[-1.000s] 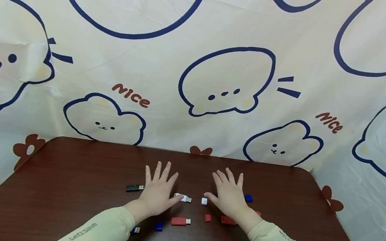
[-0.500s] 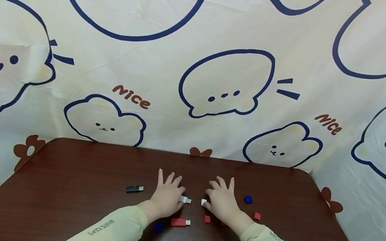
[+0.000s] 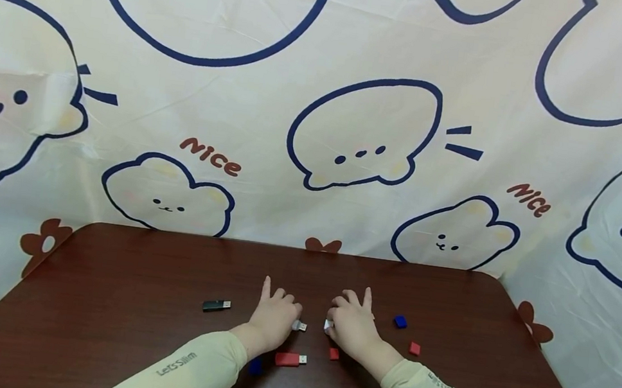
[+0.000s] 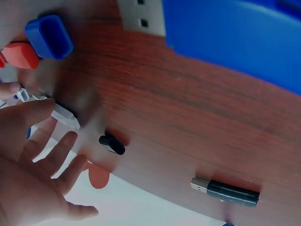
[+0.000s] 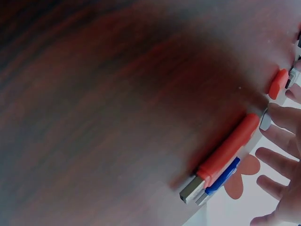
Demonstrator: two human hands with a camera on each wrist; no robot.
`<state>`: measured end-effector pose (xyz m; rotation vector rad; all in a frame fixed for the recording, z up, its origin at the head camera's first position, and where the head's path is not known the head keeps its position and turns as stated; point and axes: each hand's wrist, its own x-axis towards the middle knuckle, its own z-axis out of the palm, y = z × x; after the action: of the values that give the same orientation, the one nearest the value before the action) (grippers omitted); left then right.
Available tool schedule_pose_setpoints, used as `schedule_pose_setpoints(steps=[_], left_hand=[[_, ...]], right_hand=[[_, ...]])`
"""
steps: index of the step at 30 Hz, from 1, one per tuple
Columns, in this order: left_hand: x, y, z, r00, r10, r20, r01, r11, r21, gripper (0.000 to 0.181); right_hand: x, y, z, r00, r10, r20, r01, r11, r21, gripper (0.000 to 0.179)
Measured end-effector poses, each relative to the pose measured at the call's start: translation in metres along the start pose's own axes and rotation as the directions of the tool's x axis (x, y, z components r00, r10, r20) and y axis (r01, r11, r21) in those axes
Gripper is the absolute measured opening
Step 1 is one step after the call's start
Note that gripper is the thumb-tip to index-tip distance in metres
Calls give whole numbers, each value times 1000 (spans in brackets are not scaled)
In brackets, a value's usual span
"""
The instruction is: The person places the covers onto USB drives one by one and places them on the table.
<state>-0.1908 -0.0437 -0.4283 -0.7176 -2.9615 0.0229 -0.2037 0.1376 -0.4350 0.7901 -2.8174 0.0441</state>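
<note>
Thumb and index finger of my left hand (image 3: 274,318) pinch the white USB stick (image 4: 65,117), whose metal plug (image 3: 302,327) points right in the head view; most of its body is hidden there by the fingers. Across a small gap, my right hand (image 3: 354,325) pinches a small white cap (image 5: 265,120) between thumb and index finger. In the head view only the left side of that cap shows. Both hands are low over the table, their other fingers loosely spread.
A red USB stick (image 3: 288,359), a blue cap (image 3: 256,366) and a red cap (image 3: 334,354) lie nearer the body. A black USB stick (image 3: 216,306) lies left; another blue cap (image 3: 400,321) and red cap (image 3: 414,348) lie right. A blue USB stick (image 4: 235,42) fills the left wrist view's corner.
Both hands have moved inward from spread fingers to a pinch, the left on the white USB stick, the right on the white cap. The stick's plug has shifted slightly toward the body.
</note>
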Motion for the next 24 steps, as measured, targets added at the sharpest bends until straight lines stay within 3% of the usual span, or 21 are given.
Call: schedule_pose_setpoints(steps=[4,11,19,22,24], left_hand=[[1,0,1,1000,10,-9,-9,1000,7,15],[3,-3,4,995,38,-92,-38,999,-4,10],[6,-8,4,999,27,-45,-33,990,-134,11],[6,-9,2,999,24,-30,-29,978,-204,11],[5,-10,0,999,20,-33,-28,969,-246,12]], right_hand=[[1,0,-1,1000,-1,-10,1,1000,8,10],[3,1,-5,1000,11,-12,-10,995,104,8],[5,4,-10,999,49,5,-49,967,251,10],[5,5,-11,996,90,20,-91,932,350,11],[5,5,-13,991,124,48,-133,888,440,12]])
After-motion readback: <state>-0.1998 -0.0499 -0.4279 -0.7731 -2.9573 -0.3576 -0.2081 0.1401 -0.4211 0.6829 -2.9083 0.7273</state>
